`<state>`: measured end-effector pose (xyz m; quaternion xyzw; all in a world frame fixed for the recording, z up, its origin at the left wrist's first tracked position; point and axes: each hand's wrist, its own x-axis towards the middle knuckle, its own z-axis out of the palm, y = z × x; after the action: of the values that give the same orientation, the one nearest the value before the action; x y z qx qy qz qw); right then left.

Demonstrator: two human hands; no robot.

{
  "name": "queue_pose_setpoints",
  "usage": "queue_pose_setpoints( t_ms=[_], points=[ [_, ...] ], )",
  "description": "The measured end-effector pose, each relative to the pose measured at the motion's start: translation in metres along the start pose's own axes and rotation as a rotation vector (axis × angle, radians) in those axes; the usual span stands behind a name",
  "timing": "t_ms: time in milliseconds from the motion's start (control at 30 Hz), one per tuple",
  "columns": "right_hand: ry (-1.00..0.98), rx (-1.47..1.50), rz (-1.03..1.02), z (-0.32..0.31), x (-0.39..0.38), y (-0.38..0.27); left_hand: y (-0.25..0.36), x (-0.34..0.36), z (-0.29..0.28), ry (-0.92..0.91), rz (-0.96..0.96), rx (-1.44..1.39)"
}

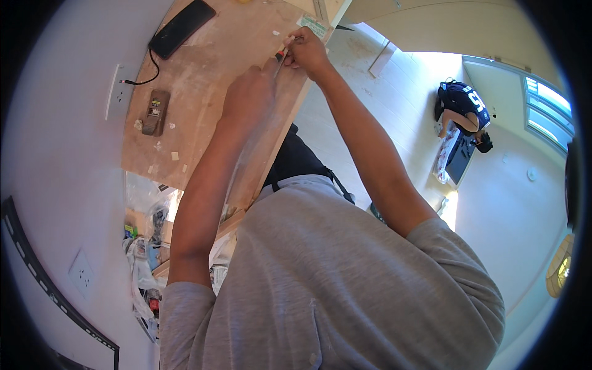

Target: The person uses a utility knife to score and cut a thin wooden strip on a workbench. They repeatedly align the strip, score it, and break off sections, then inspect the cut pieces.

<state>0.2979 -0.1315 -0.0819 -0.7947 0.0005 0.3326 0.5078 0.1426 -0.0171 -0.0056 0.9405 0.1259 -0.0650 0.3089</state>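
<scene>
Over the wooden board, my left hand (248, 95) is closed, its fingers blurred and turned toward the other hand. My right hand (306, 52) is closed in a pinch near the board's right edge. Between the two hands shows a small red and black piece (280, 55), apparently part of a slim tool; its kind and which hand holds it are unclear. The wooden board (203, 92) lies under both hands, dusty and marked. A green and white label (312, 26) is just beyond my right hand.
A black phone (182, 29) with a cable and a brown boxy device (156, 113) lie on the board, among small chips. The wall has a socket plate (115, 92). Plastic bags and clutter (148, 246) sit below. Another person (462, 105) bends over at right.
</scene>
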Motion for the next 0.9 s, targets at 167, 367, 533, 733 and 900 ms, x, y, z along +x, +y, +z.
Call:
queue_pose_setpoints(
  t_ms=[167, 367, 533, 733, 900],
  points=[
    [0.075, -0.029, -0.062, 0.007, -0.004, 0.002, 0.0, -0.018, -0.004, -0.066, -0.081, 0.039],
    [0.068, 0.023, -0.096, 0.007, -0.005, 0.002, -0.001, -0.055, -0.014, -0.093, -0.129, 0.031],
    [0.164, -0.043, -0.169, 0.007, -0.036, 0.005, 0.002, -0.057, -0.011, -0.078, -0.139, 0.059],
    [-0.166, -0.013, 0.136, 0.013, -0.046, 0.005, -0.004, -0.058, -0.007, -0.079, -0.111, 0.066],
    [-0.161, -0.002, 0.197, 0.02, -0.044, 0.003, -0.008, -0.065, -0.001, -0.054, -0.131, -0.013]
  ],
)
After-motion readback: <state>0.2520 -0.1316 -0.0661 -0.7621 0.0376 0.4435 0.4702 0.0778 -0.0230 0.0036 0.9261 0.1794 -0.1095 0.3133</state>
